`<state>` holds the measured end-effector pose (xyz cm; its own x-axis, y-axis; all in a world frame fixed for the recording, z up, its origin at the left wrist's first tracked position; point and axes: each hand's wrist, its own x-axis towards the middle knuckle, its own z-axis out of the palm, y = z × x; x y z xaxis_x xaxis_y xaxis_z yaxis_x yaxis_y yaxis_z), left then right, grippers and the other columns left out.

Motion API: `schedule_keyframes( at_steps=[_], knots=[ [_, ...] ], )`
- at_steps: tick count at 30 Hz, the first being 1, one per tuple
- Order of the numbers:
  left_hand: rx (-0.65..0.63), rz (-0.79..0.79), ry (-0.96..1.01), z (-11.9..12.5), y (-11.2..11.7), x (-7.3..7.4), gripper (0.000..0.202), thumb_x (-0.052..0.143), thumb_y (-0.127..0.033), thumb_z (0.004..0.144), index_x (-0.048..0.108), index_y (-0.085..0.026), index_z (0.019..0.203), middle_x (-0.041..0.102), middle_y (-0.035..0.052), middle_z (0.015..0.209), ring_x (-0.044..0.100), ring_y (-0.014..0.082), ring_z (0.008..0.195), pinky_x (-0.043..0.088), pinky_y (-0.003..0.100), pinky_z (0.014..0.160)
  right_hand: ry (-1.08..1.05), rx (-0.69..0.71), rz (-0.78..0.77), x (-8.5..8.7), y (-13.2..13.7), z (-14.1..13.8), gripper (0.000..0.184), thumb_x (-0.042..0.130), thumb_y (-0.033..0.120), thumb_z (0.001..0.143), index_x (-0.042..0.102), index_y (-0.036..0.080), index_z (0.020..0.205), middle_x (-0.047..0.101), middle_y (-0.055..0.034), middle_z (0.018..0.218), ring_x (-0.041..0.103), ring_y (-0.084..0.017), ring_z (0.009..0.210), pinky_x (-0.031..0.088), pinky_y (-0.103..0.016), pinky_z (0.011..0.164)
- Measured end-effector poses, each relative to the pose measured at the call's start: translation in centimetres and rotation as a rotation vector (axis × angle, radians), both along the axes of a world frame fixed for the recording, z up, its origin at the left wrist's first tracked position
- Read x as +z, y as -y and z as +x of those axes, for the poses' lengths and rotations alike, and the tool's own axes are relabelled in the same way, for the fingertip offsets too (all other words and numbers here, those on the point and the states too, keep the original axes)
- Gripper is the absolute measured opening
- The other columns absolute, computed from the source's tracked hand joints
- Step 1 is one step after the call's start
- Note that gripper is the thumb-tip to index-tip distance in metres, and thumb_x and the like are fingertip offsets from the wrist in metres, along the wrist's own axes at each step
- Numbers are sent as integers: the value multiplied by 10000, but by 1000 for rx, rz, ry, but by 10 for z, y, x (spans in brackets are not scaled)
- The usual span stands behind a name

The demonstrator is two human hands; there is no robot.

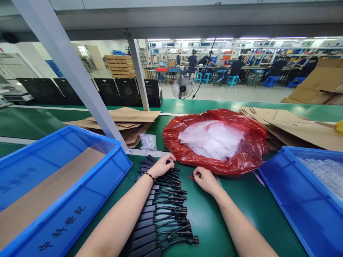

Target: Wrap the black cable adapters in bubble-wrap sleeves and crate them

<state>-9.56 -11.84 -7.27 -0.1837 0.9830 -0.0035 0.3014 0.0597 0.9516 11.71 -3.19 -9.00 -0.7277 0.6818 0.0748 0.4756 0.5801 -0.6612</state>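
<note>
A row of black box-shaped modules with short cables (pixel 146 228) lies on the green bench, the cable ends pointing right, several with a red ring at the connector. Over the far end of this row is my left hand (pixel 162 166), thumb and forefinger closed round a black cable connector (pixel 168 161). My right hand (pixel 205 180) rests just right of the row, fingertips pinched together; what they hold, if anything, is hidden. Small red rings (pixel 191 177) lie on the bench by those fingertips.
A red plastic bag (pixel 171 134) of bubble wrap stands ahead. Blue bins flank me: the left bin (pixel 88 200) has cardboard inside, the right bin (pixel 278 185) clear plastic pieces. A small clear bag (pixel 148 142), cardboard sheets (pixel 131 116) and a slanted post (pixel 72 67) stand beyond.
</note>
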Motion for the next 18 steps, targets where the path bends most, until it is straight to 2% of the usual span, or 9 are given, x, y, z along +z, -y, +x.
schedule_keyframes(
  at_steps=[3, 6, 11, 15, 18],
  knots=[
    [-15, -19, 27, 0, -1, -1, 71, 485, -204, 710, 493, -172, 773, 524, -41, 588, 481, 91, 536, 379, 222, 541, -70, 4, -107, 6, 0, 2, 96, 465, 136, 672, 546, 182, 646, 536, 34, 540, 467, -100, 482, 349, -205, 483],
    [-25, -29, 42, 1, -1, -1, 67, 484, -205, 703, 490, -171, 761, 516, -47, 572, 460, 81, 494, 373, 220, 521, -93, 59, -145, 15, 1, -2, 107, 468, 151, 671, 563, 177, 630, 558, 24, 551, 475, -100, 494, 357, -207, 493],
    [-30, -25, 50, 1, -1, 0, 77, 498, -224, 699, 484, -175, 757, 536, -46, 563, 443, 79, 482, 351, 213, 501, -242, 38, -212, 26, 6, -34, 146, 474, 245, 709, 584, 175, 645, 556, 19, 537, 471, -103, 475, 364, -216, 485],
    [-19, -25, 46, 2, 0, 2, 78, 504, -244, 704, 462, -180, 718, 544, -44, 546, 445, 84, 472, 341, 217, 495, -391, -59, -218, 20, 14, -62, 178, 465, 283, 722, 590, 174, 660, 565, 10, 552, 489, -116, 492, 381, -227, 498],
    [-10, -23, 32, 3, 1, 4, 80, 516, -245, 705, 468, -181, 704, 544, -43, 544, 463, 94, 493, 348, 223, 510, -396, -100, -104, 12, 22, -71, 187, 460, 281, 744, 601, 177, 679, 609, -17, 628, 526, -133, 553, 411, -241, 553]
  ],
)
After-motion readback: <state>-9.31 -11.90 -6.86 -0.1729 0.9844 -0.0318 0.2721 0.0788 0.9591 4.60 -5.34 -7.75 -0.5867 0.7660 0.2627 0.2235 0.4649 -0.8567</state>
